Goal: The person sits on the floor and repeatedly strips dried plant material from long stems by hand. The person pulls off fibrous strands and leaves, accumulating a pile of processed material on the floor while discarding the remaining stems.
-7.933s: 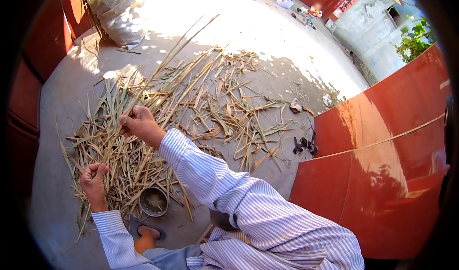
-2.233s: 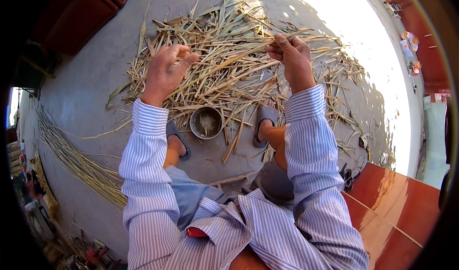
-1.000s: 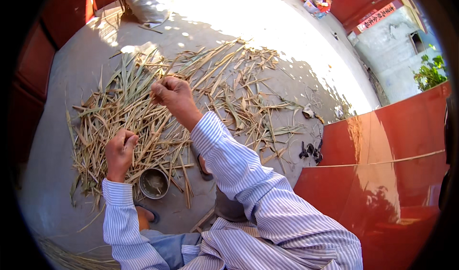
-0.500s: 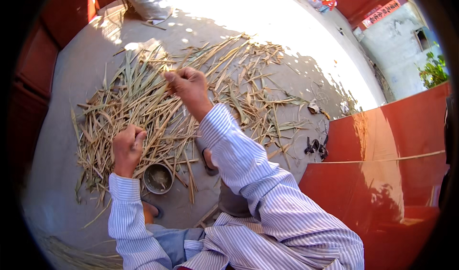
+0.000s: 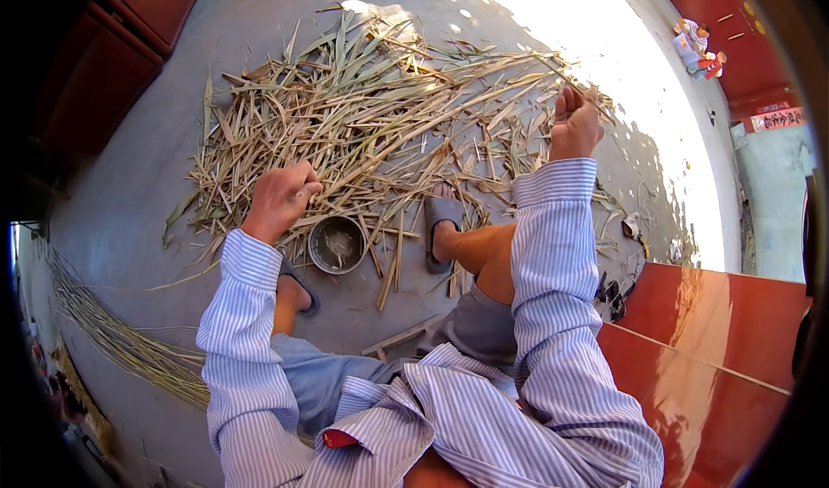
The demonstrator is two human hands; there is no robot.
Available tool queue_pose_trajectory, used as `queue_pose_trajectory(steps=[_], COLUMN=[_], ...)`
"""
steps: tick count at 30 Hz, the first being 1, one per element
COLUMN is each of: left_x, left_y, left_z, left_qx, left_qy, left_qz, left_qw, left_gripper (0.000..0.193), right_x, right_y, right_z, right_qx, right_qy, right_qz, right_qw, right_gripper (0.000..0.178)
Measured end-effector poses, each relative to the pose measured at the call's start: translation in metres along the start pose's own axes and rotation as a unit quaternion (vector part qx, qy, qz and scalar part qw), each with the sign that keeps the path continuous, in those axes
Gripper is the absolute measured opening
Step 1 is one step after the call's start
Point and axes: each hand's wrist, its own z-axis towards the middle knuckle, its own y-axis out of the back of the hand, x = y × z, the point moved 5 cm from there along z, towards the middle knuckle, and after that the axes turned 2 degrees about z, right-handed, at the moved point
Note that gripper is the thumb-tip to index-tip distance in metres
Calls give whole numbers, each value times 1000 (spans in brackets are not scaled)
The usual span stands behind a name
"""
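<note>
My left hand (image 5: 283, 199) is closed, thumb against the curled fingers, above the near left part of a loose pile of dry stalks and leaf husks (image 5: 345, 112). Whatever it grips is too small to make out. Farther out and to the right, my right hand (image 5: 576, 127) is raised with its fingers pinched; a thin stalk (image 5: 561, 75) shows at the fingertips. A round metal bowl (image 5: 338, 244) with a little murky liquid in it stands on the ground just right of my left hand, between my feet.
A bundle of long thin stems (image 5: 129, 337) lies at the left. Red panels (image 5: 682, 358) stand at the right, and red furniture (image 5: 142, 13) is at the far left. My sandalled foot (image 5: 442, 229) borders the pile. Another person (image 5: 693, 47) is far off at the upper right.
My right hand has swung right and away from my left hand, out past the pile's middle. My left hand stays closed near the bowl. The view has shifted, showing the stem bundle more fully.
</note>
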Motion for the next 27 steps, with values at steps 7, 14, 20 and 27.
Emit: queue_pose_trajectory(steps=[7,14,20,27], left_x=[-4,4,-49,10], left_y=[15,18,90,104], left_z=[1,-1,-15,-64], left_qx=[-9,-118,-193,-126], left_qy=[13,-75,-85,21], left_qz=[11,-12,313,321], left_qw=[1000,990,926,939], left_gripper=[14,16,19,16], right_x=[-61,-80,-87,-108], right_y=[-57,-81,-71,-57], right_z=[-130,-183,-159,-214], right_qx=[429,465,425,448], right_qy=[-228,-51,-192,-286], right_qz=[-239,-272,-163,-287], right_qw=[840,841,870,797], right_gripper=[32,21,22,24])
